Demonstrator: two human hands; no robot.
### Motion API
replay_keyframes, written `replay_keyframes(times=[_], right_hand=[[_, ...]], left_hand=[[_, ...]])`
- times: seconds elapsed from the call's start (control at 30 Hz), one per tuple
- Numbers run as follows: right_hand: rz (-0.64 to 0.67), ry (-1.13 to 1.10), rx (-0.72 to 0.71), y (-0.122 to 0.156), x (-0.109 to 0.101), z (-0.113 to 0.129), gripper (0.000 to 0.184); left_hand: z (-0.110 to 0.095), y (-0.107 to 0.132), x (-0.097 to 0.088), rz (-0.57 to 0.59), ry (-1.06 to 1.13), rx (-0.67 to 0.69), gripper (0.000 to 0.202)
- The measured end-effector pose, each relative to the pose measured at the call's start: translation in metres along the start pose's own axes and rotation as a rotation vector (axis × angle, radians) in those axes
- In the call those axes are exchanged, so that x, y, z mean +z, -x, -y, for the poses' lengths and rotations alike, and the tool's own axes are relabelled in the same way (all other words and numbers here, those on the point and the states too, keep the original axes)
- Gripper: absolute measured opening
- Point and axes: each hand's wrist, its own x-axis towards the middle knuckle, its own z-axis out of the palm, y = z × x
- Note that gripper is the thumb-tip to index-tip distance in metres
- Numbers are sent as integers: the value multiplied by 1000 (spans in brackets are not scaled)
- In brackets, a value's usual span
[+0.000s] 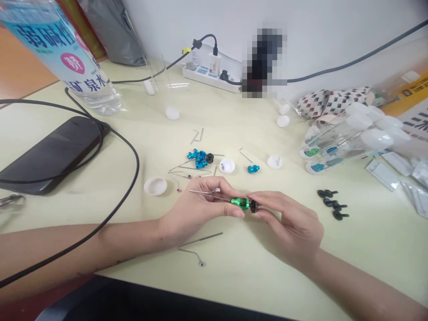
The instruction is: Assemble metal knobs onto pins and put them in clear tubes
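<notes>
My left hand (197, 207) pinches a small green metal fitting (239, 203) between thumb and fingers. A thin metal rod (200, 193) sticks out leftward from it, across the palm. At the fitting's right end sits a black knob (254, 206), gripped by the fingertips of my right hand (292, 220). Beyond the hands lies a cluster of blue metal fittings (200, 158) with thin bent rods. One more blue fitting (253, 169) is apart to the right. Nearer the table edge rests a bent metal rod (200, 239) with a small round end.
Small white caps (155, 186) stand about the table (140, 249). Black screws (340, 215) and capped clear tubes (354, 133) are at right. A phone (50, 156), a water bottle (76, 67) and a looping black cable (133, 174) occupy the left. Behind is a power strip (200, 73).
</notes>
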Motion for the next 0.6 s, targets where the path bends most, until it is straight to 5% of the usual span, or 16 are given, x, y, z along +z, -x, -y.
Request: replay_keyframes(times=[0.6], right_hand=[[-22,31,80,0,1,2,33]], left_hand=[[0,-1,-1,-8,-16,-4,15]])
